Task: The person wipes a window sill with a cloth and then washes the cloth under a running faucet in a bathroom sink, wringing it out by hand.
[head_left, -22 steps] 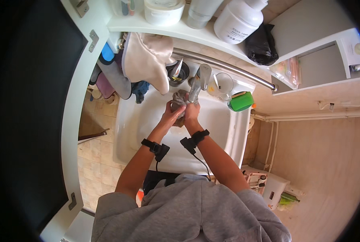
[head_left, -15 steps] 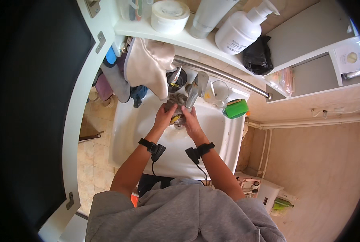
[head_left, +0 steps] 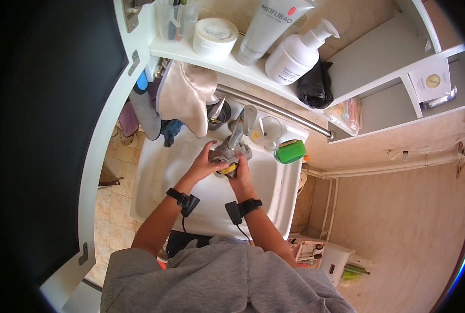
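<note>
Over the white washbasin [head_left: 162,172], both my hands are on a wet, bunched grey cloth [head_left: 231,152] with a yellow part on its near side. The cloth lies right beneath the spout of the metal faucet [head_left: 248,116]. My left hand [head_left: 203,165] grips it from the left, its thumb and fingers partly spread around the edge. From the right, my right hand [head_left: 241,176] is closed on it, thumb uppermost. Whether the yellow part belongs to the cloth or is a separate thing, I cannot tell.
On the basin's back rim stand a dark cup [head_left: 219,112], a clear glass mug [head_left: 269,131] and a green soap box [head_left: 290,151]. Cloths [head_left: 188,94] hang at the left beside an opened cabinet door [head_left: 105,141]. Above runs a metal rail [head_left: 279,111] below a shelf with a white pump bottle [head_left: 294,58].
My left hand has loosened and spread its fingers, and the cloth shows more widely between my hands. The whole view has shifted, so the basin sits a little lower and further left.
</note>
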Demonstrator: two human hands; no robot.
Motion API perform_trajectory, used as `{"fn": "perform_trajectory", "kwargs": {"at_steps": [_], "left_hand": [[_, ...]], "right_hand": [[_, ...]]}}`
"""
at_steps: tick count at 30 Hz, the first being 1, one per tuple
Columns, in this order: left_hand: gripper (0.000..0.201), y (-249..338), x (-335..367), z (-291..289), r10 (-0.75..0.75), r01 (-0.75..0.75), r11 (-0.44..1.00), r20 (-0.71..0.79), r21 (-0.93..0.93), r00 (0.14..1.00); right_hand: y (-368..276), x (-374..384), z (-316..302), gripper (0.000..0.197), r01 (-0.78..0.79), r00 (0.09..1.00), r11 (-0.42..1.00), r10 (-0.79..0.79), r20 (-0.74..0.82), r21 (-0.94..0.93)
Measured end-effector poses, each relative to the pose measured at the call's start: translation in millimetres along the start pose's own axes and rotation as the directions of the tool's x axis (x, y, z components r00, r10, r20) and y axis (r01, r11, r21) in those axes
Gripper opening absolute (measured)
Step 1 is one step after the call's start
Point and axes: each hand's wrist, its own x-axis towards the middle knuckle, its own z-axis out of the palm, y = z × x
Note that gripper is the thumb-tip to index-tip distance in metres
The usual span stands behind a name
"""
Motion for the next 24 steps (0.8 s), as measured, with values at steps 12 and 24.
{"fn": "perform_trajectory", "kwargs": {"at_steps": [12, 24], "left_hand": [[0.044, -10, 6, 33, -0.106, 0.008, 0.975, -0.430, -0.222, 0.897], [0.029, -21, 41, 10, 0.036, -0.031, 0.995, 0.049, -0.093, 0.998]], "right_hand": [[3, -36, 35, 0.051, 0.127, 0.987, 0.992, -0.126, 0.099, -0.004], [-41, -48, 20, 0.063, -0.161, 0.982, 0.984, 0.167, 0.083, -0.077]]}}
